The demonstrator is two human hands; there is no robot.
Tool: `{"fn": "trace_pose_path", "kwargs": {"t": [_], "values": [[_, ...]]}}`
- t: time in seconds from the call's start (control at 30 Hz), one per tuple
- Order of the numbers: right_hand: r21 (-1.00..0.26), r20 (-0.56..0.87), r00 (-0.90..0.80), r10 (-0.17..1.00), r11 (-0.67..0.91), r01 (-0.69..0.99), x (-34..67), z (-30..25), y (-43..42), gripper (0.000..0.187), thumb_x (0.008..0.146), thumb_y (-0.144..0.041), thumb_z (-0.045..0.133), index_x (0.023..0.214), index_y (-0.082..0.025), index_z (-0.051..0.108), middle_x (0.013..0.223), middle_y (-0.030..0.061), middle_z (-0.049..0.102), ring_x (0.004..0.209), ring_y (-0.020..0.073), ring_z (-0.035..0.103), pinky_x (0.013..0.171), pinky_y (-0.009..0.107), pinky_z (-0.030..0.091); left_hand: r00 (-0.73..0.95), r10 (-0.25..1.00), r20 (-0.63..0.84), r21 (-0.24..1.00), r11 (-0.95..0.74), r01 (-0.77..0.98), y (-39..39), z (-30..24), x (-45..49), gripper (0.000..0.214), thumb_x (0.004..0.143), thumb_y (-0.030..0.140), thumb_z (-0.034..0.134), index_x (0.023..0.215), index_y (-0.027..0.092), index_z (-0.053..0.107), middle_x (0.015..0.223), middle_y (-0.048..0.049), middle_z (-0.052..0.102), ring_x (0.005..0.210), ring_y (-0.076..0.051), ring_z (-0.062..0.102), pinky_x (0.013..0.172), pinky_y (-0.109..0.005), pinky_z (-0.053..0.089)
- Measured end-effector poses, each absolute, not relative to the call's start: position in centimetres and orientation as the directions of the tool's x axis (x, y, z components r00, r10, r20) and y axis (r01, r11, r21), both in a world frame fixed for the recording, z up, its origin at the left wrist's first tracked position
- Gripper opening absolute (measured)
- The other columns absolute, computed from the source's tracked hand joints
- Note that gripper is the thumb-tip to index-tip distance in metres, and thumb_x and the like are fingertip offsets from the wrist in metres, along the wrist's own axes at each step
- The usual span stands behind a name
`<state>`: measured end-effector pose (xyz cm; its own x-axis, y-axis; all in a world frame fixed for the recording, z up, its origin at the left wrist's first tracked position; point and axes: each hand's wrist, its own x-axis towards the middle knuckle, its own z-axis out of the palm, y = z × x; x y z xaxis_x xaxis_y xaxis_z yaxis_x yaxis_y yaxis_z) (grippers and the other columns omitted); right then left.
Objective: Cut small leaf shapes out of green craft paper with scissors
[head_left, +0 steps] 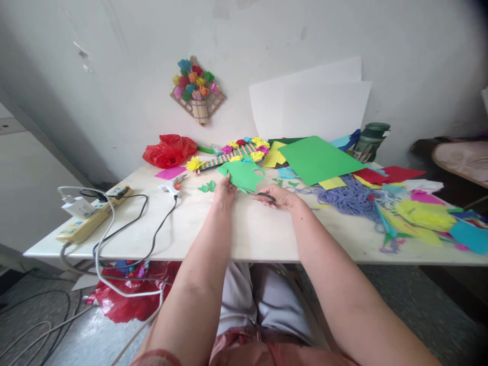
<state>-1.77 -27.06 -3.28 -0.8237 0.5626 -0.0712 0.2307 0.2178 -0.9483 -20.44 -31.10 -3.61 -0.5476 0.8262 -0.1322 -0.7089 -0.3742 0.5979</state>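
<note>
My left hand (224,190) pinches the near left edge of a green sheet of paper (242,174) with an uneven cut outline. Fingers of my right hand (280,196) are wrapped round the black handles of a pair of scissors (267,198). The blades point left, at the near edge of the green sheet; whether they are parted I cannot tell. Small green leaf-shaped cutouts (208,186) lie left of my left hand. Behind the sheet lies a woven strip trimmed with paper flowers (232,152).
A large green sheet (320,160), purple yarn (343,195) and colored paper scraps (427,216) cover the right side. On the left are a glue gun (172,187), its cord, a power strip (91,216) and a red plastic bag (170,151). A dark bottle (371,142) stands at back right.
</note>
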Motion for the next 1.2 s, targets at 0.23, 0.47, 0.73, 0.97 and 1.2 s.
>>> {"fn": "trace_pose_path", "kwargs": {"t": [0.23, 0.47, 0.73, 0.97, 1.2], "values": [[-0.945, -0.043, -0.834, 0.549, 0.247, 0.212, -1.88, -3.06, -27.31, 0.033, 0.062, -0.042, 0.068, 0.058, -0.012, 0.054, 0.043, -0.0031, 0.05, 0.03, 0.0025, 0.035, 0.028, 0.017, 0.021, -0.532, 0.84, -0.111, 0.614, -0.363, -0.701, -31.07, -3.71, -20.29, 0.006, 0.075, 0.008, 0.053, 0.076, 0.012, 0.058, 0.061, -0.0009, 0.061, 0.054, -0.009, 0.058, 0.06, -0.02, 0.048], [-0.948, -0.058, -0.822, 0.567, 0.227, 0.224, -2.02, -3.05, -27.39, 0.033, 0.061, -0.042, 0.069, 0.062, -0.011, 0.057, 0.042, -0.0041, 0.047, 0.03, 0.0021, 0.032, 0.029, 0.017, 0.019, -0.524, 0.844, -0.109, 0.625, -0.352, -0.697, -31.1, -3.69, -20.2, 0.006, 0.075, 0.008, 0.054, 0.075, 0.012, 0.058, 0.059, -0.0011, 0.06, 0.054, -0.009, 0.058, 0.057, -0.019, 0.047], [-0.952, -0.038, -0.82, 0.571, 0.229, 0.203, -2.08, -2.96, -27.48, 0.033, 0.061, -0.041, 0.069, 0.064, -0.011, 0.058, 0.04, -0.0062, 0.043, 0.031, 0.001, 0.028, 0.031, 0.017, 0.017, -0.531, 0.838, -0.124, 0.611, -0.357, -0.706, -31.09, -3.64, -20.27, 0.006, 0.075, 0.009, 0.055, 0.079, 0.013, 0.057, 0.06, -0.0011, 0.061, 0.057, -0.01, 0.06, 0.06, -0.02, 0.049], [-0.957, -0.055, -0.809, 0.585, 0.202, 0.21, -1.95, -2.67, -27.73, 0.033, 0.059, -0.041, 0.069, 0.066, -0.011, 0.059, 0.039, -0.0063, 0.043, 0.031, 0.0013, 0.028, 0.031, 0.018, 0.015, -0.521, 0.848, -0.098, 0.615, -0.36, -0.702, -30.98, -3.85, -20.36, 0.006, 0.076, 0.009, 0.053, 0.079, 0.012, 0.057, 0.058, -0.0013, 0.061, 0.055, -0.01, 0.06, 0.06, -0.021, 0.049], [-0.961, -0.047, -0.815, 0.578, 0.197, 0.196, -1.97, -2.7, -27.6, 0.032, 0.057, -0.04, 0.07, 0.064, -0.01, 0.06, 0.039, -0.006, 0.044, 0.03, 0.0015, 0.028, 0.031, 0.018, 0.016, -0.526, 0.839, -0.139, 0.612, -0.345, -0.712, -31.11, -3.62, -20.23, 0.006, 0.074, 0.009, 0.057, 0.079, 0.012, 0.058, 0.059, -0.0005, 0.06, 0.054, -0.01, 0.06, 0.06, -0.02, 0.049]]}}
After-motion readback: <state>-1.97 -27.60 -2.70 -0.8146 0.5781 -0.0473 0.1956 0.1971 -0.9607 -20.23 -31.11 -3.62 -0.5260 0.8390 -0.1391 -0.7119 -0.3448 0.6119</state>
